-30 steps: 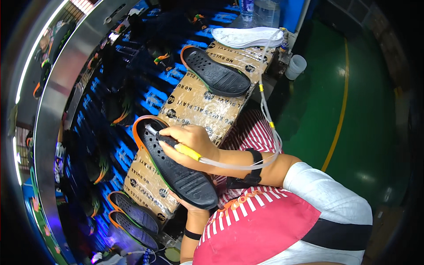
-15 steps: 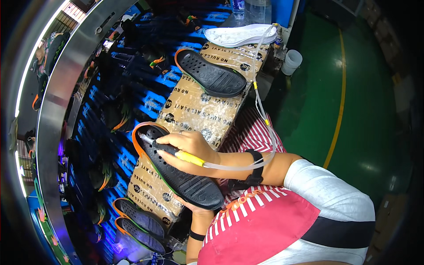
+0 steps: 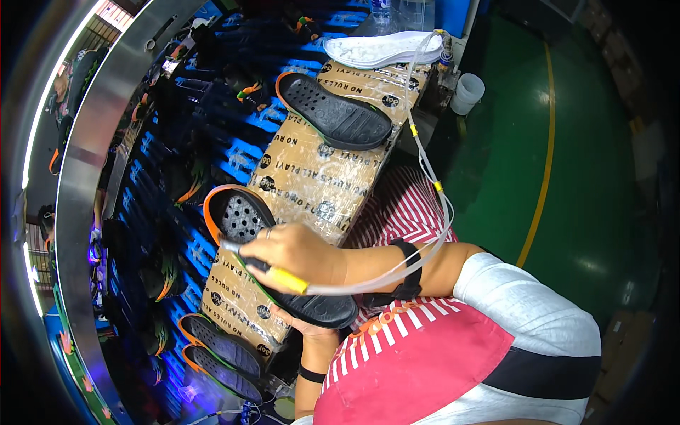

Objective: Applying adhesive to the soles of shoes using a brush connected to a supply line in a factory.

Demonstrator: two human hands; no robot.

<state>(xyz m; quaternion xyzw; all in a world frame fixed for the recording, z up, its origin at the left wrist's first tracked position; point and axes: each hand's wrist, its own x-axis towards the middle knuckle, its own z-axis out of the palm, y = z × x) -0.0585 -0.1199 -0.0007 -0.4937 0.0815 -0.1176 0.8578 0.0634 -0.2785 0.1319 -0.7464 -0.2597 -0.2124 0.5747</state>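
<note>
A black shoe sole [image 3: 322, 310] with an orange and green rim is tilted over the taped cardboard box, its holed inner side facing up. My left hand [image 3: 306, 324] is closed around its near end from below; most of those fingers are hidden under the sole. My right hand [image 3: 297, 253] grips a black-handled glue brush [image 3: 287, 280] with a yellow collar, joined to a clear tube. The brush tip, slightly blurred, lies at the sole's left rim. Wet-looking whitish sheen shows among the holes of the toe part.
A second black sole [image 3: 336, 113] and a white sole [image 3: 382, 49] lie on the cardboard box [image 3: 312, 173]. Two more soles [image 3: 219, 343] sit at lower left. Blue rollers [image 3: 241, 159] carrying dark shoe parts run along the left. A white bucket [image 3: 467, 94] stands at right.
My right hand has moved the brush down and slightly left, from inside the sole's toe part to its left rim. The sole has shifted slightly up and left.
</note>
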